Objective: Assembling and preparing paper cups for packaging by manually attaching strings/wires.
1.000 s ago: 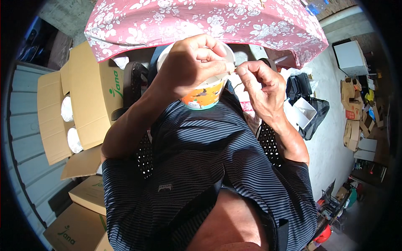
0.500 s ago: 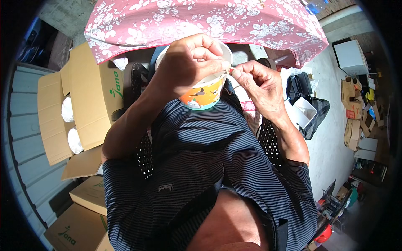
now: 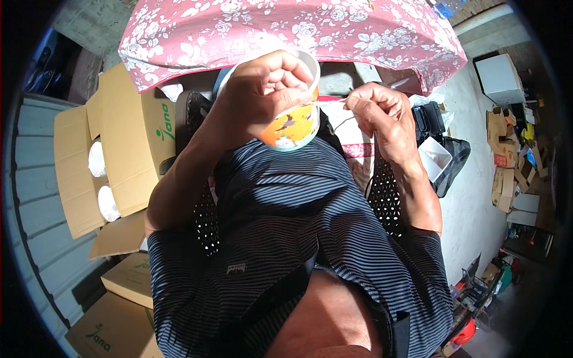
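A round tub [image 3: 292,128] with an orange printed side and white inside stands tilted between my thighs, partly hidden by my hand. My left hand [image 3: 259,98] is over its rim, thumb and fingers closed in a pinch. From that pinch a thin pale strand [image 3: 329,102] runs across to the right. My right hand [image 3: 382,116], clear of the tub, pinches the other end between thumb and forefinger. Exactly what the strand is cannot be made out, and what lies inside the tub is mostly hidden.
In front is a table with a pink floral cloth [image 3: 286,33]. Cardboard boxes [image 3: 134,143] stand to my left. On the right are a black bag [image 3: 456,167], a white container [image 3: 434,156] and, farther off, a heap of cartons [image 3: 504,155].
My right hand has moved right, away from my left hand, and the strand is now stretched between them. The left hand has shifted slightly left, staying over the tub.
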`<state>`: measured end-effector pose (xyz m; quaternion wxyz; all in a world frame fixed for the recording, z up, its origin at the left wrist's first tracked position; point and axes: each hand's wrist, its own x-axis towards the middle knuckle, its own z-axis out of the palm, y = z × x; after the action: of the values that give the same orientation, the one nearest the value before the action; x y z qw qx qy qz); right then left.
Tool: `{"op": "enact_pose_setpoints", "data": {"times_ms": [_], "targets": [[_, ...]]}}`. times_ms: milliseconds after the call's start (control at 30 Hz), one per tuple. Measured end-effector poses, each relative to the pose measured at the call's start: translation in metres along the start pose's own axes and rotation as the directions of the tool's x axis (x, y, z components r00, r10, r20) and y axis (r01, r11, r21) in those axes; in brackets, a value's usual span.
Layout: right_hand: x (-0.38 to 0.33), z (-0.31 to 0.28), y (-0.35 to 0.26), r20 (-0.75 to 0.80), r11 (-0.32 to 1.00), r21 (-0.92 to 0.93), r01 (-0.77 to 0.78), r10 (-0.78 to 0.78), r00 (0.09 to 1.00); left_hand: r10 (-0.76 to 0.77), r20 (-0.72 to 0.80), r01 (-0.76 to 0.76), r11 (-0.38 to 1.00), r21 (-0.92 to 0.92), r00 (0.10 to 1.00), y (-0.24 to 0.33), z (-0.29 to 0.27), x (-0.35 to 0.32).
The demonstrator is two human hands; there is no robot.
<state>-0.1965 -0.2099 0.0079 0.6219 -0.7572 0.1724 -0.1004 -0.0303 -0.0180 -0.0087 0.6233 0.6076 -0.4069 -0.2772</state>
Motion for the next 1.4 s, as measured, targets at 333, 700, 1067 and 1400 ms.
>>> {"op": "enact_pose_setpoints", "data": {"times_ms": [333, 700, 1067, 1400], "targets": [[-0.003, -0.005, -0.006, 0.065, 0.980, 0.195, -0.049, 0.037, 0.997, -0.035, 0.184, -0.021, 0.956, 0.292, 0.982, 0.029, 0.017, -0.002], [-0.009, -0.013, -0.011, 0.114, 0.975, 0.221, 0.001, -0.027, 0.993, 0.336, 0.200, -0.391, 0.763, 0.514, 0.920, 0.020, 0.018, 0.003], [-0.022, -0.076, -0.038, -0.096, 0.705, 0.590, 0.394, -0.423, 0.901, 0.621, 0.117, -0.587, 0.640, 0.496, 0.775, 0.004, 0.019, 0.000], [-0.010, -0.075, -0.050, -0.142, 0.765, 0.499, 0.407, -0.392, 0.909, 0.461, 0.210, -0.473, 0.581, 0.662, 0.862, 0.022, -0.003, 0.002]]}}
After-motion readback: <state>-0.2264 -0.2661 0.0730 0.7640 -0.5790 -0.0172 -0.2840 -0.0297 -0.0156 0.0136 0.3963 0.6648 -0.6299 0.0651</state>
